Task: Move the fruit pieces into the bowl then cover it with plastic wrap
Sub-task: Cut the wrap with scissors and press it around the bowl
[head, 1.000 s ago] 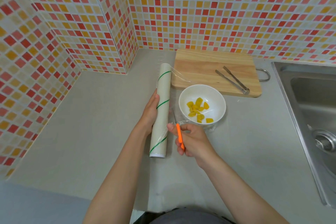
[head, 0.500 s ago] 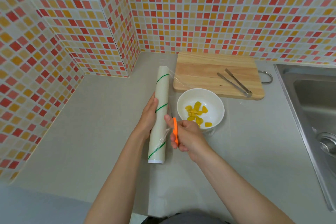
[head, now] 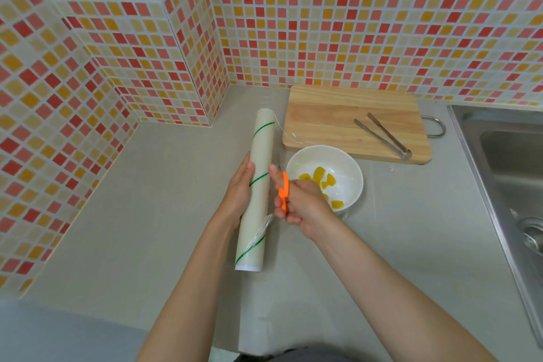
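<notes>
A white bowl [head: 351, 166] holding several yellow fruit pieces [head: 318, 173] sits on the grey counter, in front of the wooden cutting board. A clear film stretches from the plastic wrap roll [head: 258, 156] across the bowl. The roll is cream with green stripes and lies lengthwise to the left of the bowl. My left hand [head: 239, 191] grips the roll at its middle from the left side. My right hand [head: 302, 204] holds orange-handled scissors [head: 283, 191] right next to the roll, at the film's edge. The blades are hidden behind my fingers.
A wooden cutting board [head: 332, 114] lies at the back with metal tongs [head: 382, 135] on it. A steel sink [head: 508, 161] fills the right edge. Tiled walls enclose the counter at the back and left, forming a corner.
My right hand with the scissors has moved up along the roll, away from me. The left hand stays on the roll.
</notes>
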{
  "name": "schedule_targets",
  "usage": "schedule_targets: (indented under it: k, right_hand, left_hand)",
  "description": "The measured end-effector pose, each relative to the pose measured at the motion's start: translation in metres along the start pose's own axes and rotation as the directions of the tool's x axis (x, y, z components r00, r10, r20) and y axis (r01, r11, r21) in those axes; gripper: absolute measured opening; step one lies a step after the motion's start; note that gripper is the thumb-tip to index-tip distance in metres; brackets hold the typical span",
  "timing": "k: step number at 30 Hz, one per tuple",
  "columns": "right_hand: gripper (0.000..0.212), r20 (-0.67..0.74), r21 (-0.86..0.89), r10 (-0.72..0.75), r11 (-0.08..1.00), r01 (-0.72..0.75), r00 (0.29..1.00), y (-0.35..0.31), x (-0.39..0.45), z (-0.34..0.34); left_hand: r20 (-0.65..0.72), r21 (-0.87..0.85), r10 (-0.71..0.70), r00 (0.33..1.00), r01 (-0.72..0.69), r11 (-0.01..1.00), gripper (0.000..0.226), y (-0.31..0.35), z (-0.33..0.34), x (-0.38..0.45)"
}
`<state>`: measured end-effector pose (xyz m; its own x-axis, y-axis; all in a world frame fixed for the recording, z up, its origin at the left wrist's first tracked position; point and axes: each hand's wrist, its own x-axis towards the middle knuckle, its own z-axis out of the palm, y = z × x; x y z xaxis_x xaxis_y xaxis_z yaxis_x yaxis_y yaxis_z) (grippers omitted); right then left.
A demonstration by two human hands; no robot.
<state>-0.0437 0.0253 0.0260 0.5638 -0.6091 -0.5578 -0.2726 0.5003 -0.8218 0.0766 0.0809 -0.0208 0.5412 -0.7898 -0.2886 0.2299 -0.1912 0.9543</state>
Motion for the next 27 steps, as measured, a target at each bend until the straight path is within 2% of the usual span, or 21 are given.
schedule_targets:
  k: [16,20,27]
  right_hand:
    - [0.046,-0.002,0.086,0.016,0.996,-0.016,1.000,-0.027,0.035,0.001]
    - [0.045,0.004,0.106,0.040,0.994,-0.040,0.999,-0.035,0.044,0.001]
    - [0.048,0.067,0.082,0.104,0.991,-0.110,0.992,-0.044,0.058,0.001]
  left_hand:
    - [-0.001,0.067,0.026,1.000,-0.026,0.997,0.041,0.010,-0.003,-0.005]
    - [0.015,0.050,0.070,0.997,-0.071,0.996,0.041,0.012,-0.005,-0.006]
    - [-0.007,-0.005,0.029,1.000,-0.029,1.000,0.041,0.008,-0.010,-0.007]
